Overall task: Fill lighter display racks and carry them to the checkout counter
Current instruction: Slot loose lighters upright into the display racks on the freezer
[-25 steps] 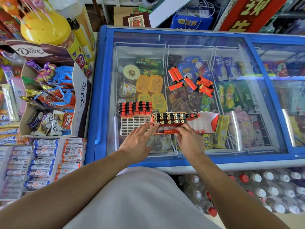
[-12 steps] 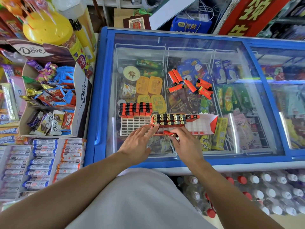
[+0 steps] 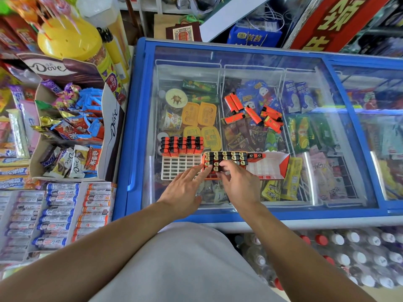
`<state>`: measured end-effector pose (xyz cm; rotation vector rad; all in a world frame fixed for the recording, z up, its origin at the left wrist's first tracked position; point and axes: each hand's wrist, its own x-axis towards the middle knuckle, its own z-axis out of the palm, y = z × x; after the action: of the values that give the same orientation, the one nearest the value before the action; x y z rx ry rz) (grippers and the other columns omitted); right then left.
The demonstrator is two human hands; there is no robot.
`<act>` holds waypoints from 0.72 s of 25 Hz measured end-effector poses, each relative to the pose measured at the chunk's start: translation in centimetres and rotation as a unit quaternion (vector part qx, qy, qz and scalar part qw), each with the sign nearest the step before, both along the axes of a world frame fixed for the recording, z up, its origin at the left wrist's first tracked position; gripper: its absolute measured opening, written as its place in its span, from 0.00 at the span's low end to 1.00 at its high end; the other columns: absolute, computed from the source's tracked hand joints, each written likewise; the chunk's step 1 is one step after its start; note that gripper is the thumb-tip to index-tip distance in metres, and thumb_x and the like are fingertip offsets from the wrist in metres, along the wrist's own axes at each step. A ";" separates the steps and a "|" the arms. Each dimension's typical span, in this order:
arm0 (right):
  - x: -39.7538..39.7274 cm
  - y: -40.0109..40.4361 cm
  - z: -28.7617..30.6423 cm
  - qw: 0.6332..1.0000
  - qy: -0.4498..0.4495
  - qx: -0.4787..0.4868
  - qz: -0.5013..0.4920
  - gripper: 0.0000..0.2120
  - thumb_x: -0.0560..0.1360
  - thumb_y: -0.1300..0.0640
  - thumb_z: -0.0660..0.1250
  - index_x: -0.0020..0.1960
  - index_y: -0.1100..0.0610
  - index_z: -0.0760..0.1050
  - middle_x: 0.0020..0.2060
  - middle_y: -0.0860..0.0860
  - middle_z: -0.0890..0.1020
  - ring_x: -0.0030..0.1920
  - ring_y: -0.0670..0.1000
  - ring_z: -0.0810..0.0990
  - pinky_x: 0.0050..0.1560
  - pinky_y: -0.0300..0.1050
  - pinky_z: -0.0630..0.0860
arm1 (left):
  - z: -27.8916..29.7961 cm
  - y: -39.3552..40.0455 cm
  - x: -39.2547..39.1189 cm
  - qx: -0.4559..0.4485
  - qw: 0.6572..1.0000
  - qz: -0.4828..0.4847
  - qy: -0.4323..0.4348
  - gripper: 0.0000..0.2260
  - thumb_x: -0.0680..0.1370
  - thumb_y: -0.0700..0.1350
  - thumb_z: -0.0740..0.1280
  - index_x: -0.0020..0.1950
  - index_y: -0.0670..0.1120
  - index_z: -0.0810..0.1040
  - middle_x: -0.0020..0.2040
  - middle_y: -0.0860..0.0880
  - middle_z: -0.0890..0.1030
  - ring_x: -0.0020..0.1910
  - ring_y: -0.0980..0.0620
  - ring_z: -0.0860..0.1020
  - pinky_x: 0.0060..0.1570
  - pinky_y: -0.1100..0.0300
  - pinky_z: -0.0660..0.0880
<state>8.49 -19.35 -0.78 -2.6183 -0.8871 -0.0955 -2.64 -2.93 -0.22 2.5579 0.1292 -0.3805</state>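
Note:
Two lighter racks sit on the glass lid of a blue freezer (image 3: 130, 131). The white grid rack (image 3: 178, 166) has red lighters (image 3: 182, 144) in its back rows. Beside it, the orange-and-white rack (image 3: 270, 168) holds black-topped lighters (image 3: 226, 156) at its left end. My left hand (image 3: 185, 190) lies flat with straight fingers touching this rack's left end. My right hand (image 3: 237, 186) pinches a lighter (image 3: 218, 168) down at the rack's front row. Several loose orange lighters (image 3: 253, 114) lie farther back on the glass.
A Dove candy display box (image 3: 72, 118) and stacked candy rolls (image 3: 58, 214) stand left of the freezer. A yellow lollipop tub (image 3: 69, 40) sits behind them. Bottled drinks (image 3: 349, 253) are packed on the floor at lower right. A red sign (image 3: 335, 20) leans at the back.
My right hand picked up an orange lighter lying in front of the rack and brought it onto the rack's front row. My left hand stayed at the rack's left end.

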 end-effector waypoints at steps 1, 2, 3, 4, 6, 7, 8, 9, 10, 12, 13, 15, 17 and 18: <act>0.1 0.0 0.0 1.000 0.002 0.001 -0.001 0.12 0.74 0.49 0.75 0.55 0.48 0.78 0.40 0.45 0.86 0.35 0.47 0.83 0.26 0.42 0.76 | 0.0 0.0 0.0 0.002 1.000 -0.001 -0.001 0.42 0.79 0.44 0.67 0.83 0.58 0.42 0.83 0.50 0.50 0.81 0.48 0.52 0.78 0.54 0.50; 0.1 0.0 0.0 1.000 0.003 0.002 -0.001 0.11 0.74 0.50 0.75 0.54 0.48 0.78 0.40 0.44 0.86 0.34 0.47 0.82 0.26 0.42 0.75 | 0.1 0.0 0.0 0.004 1.000 -0.004 -0.003 0.41 0.80 0.44 0.67 0.83 0.59 0.43 0.83 0.50 0.50 0.81 0.47 0.52 0.78 0.53 0.50; 0.2 0.0 0.0 1.000 0.007 0.002 -0.002 0.11 0.74 0.50 0.75 0.53 0.48 0.78 0.40 0.44 0.85 0.34 0.47 0.82 0.26 0.42 0.75 | 0.3 0.1 0.0 0.007 1.000 -0.008 -0.004 0.41 0.80 0.44 0.66 0.83 0.60 0.43 0.83 0.50 0.49 0.81 0.47 0.52 0.78 0.53 0.51; 0.2 0.0 0.1 1.000 0.011 0.007 -0.003 0.10 0.74 0.50 0.75 0.52 0.49 0.78 0.40 0.44 0.85 0.34 0.47 0.82 0.26 0.42 0.75 | 0.4 0.0 0.0 0.012 1.000 -0.014 -0.005 0.40 0.80 0.44 0.66 0.82 0.61 0.43 0.83 0.50 0.48 0.81 0.46 0.52 0.78 0.52 0.51; 0.1 -0.1 0.6 0.999 0.019 0.031 -0.002 0.09 0.73 0.50 0.75 0.51 0.49 0.79 0.40 0.44 0.85 0.34 0.46 0.82 0.26 0.41 0.74 | 0.7 -0.1 0.0 0.026 0.999 -0.028 -0.003 0.40 0.80 0.45 0.65 0.81 0.62 0.41 0.83 0.49 0.43 0.82 0.46 0.49 0.78 0.51 0.51; 0.1 -0.1 1.1 0.998 0.018 0.052 0.000 0.08 0.73 0.51 0.75 0.50 0.50 0.80 0.40 0.43 0.84 0.34 0.45 0.81 0.27 0.40 0.73 | 0.8 -0.2 0.1 0.034 0.999 -0.032 -0.003 0.41 0.80 0.45 0.66 0.81 0.62 0.40 0.83 0.49 0.39 0.82 0.46 0.47 0.79 0.50 0.51; 0.4 -0.1 1.7 0.997 0.015 0.077 0.003 0.06 0.74 0.51 0.75 0.50 0.50 0.80 0.40 0.43 0.84 0.33 0.44 0.80 0.28 0.39 0.72 | 0.8 -0.3 0.3 0.049 0.998 -0.035 -0.012 0.42 0.80 0.45 0.66 0.82 0.60 0.38 0.82 0.49 0.36 0.82 0.46 0.43 0.80 0.49 0.49; 1.0 0.0 2.5 0.995 0.015 0.097 0.001 0.04 0.76 0.51 0.73 0.49 0.50 0.80 0.40 0.42 0.84 0.33 0.43 0.79 0.29 0.39 0.72 | 0.7 -0.4 0.6 0.077 0.996 -0.041 -0.029 0.43 0.80 0.45 0.65 0.82 0.57 0.36 0.82 0.48 0.32 0.82 0.46 0.39 0.80 0.47 0.47; 2.1 0.3 3.3 0.994 0.019 0.112 -0.010 0.03 0.78 0.52 0.71 0.50 0.50 0.80 0.41 0.42 0.84 0.35 0.43 0.79 0.31 0.40 0.74 | 0.7 -0.5 1.1 0.112 0.991 -0.054 -0.049 0.43 0.79 0.46 0.65 0.82 0.54 0.35 0.81 0.47 0.30 0.81 0.46 0.34 0.80 0.46 0.46; 5.5 1.2 4.2 0.991 0.055 0.101 -0.066 0.03 0.80 0.52 0.67 0.53 0.48 0.79 0.46 0.41 0.83 0.41 0.43 0.80 0.38 0.42 0.77 | 0.5 -1.0 2.0 0.164 0.980 -0.090 -0.065 0.43 0.79 0.48 0.62 0.81 0.47 0.32 0.80 0.44 0.28 0.79 0.46 0.29 0.80 0.44 0.43; 7.7 1.8 4.3 0.988 0.094 0.082 -0.094 0.06 0.80 0.52 0.66 0.56 0.48 0.79 0.50 0.41 0.83 0.46 0.44 0.80 0.44 0.43 0.77 | 0.4 -1.3 2.4 0.183 0.976 -0.110 -0.055 0.42 0.80 0.48 0.60 0.81 0.45 0.31 0.79 0.44 0.27 0.78 0.45 0.28 0.79 0.44 0.42; 12.4 3.1 3.1 0.969 0.202 0.052 -0.132 0.13 0.80 0.50 0.67 0.63 0.50 0.77 0.56 0.45 0.81 0.53 0.47 0.80 0.53 0.44 0.75 | 0.2 -1.8 2.7 0.202 0.970 -0.135 -0.019 0.41 0.81 0.49 0.57 0.79 0.42 0.28 0.79 0.43 0.26 0.77 0.45 0.26 0.79 0.44 0.41; 15.8 4.5 1.7 0.931 0.304 0.073 -0.189 0.24 0.77 0.45 0.70 0.69 0.53 0.73 0.57 0.48 0.81 0.55 0.51 0.81 0.57 0.48 0.77 | 0.1 -1.6 2.6 0.199 0.969 -0.143 0.000 0.41 0.81 0.50 0.57 0.79 0.42 0.28 0.78 0.43 0.26 0.77 0.46 0.26 0.79 0.45 0.40; 16.8 5.1 1.1 0.909 0.338 0.090 -0.224 0.28 0.75 0.43 0.72 0.70 0.55 0.71 0.55 0.49 0.81 0.53 0.53 0.82 0.57 0.51 0.79 | 0.0 -1.4 2.5 0.196 0.970 -0.146 0.003 0.42 0.81 0.51 0.57 0.79 0.42 0.28 0.78 0.44 0.26 0.77 0.46 0.26 0.79 0.45 0.39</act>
<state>25.28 -14.26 0.35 -2.3570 -0.0301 0.5523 -0.14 -4.30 -0.19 2.9755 -0.1925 -0.5171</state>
